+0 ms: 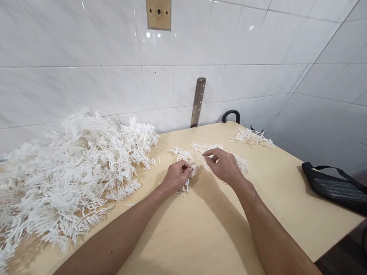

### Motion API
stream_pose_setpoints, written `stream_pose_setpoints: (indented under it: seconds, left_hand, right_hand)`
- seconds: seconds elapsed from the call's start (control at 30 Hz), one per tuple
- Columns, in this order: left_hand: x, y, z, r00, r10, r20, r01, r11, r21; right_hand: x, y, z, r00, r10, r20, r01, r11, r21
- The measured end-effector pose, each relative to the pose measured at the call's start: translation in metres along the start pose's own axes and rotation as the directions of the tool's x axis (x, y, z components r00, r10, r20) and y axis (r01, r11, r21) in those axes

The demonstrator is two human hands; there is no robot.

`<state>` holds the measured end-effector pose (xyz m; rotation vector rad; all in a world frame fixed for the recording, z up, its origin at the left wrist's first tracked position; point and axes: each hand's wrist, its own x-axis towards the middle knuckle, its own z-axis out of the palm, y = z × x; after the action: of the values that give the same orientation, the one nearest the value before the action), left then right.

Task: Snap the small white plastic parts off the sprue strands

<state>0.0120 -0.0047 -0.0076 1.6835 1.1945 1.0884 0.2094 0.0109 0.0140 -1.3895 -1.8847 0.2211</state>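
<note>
Your left hand (177,177): fingertips pinched on a white, feathery, plastic-looking sprig (195,169). Your right hand (224,164): fingers curved beside a small, tangled white pile (242,163); whether gripping, cannot tell. Leftward: large, bushy white heap (83,168) of spiky branchlets. Beneath: smooth tan tabletop (293,183).

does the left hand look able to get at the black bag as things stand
Probably not directly: the right hand and forearm are between the left hand and the black bag, which lies by the right edge of the table. Reaching it would likely mean going over or around that arm.
</note>
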Motion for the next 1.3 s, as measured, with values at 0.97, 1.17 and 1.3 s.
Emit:
stream_pose_setpoints:
  seconds: [0.97, 1.17, 1.3]
  left_hand:
    - [0.001, -0.004, -0.001, 0.997, -0.043, 0.066, 0.051, 0.99, -0.13]
    - [-0.002, -0.001, -0.001, 0.996, -0.029, 0.079, 0.032, 0.998, -0.045]
    - [0.0, -0.003, -0.002, 0.993, -0.011, 0.117, 0.011, 1.0, -0.003]
  right_hand:
    - [-0.006, -0.025, 0.013, 0.978, -0.084, 0.193, 0.08, 0.996, 0.026]
    - [-0.006, -0.023, 0.01, 0.968, -0.056, 0.243, 0.041, 0.997, 0.069]
    - [-0.007, -0.018, 0.014, 0.969, -0.061, 0.239, 0.062, 0.998, 0.003]
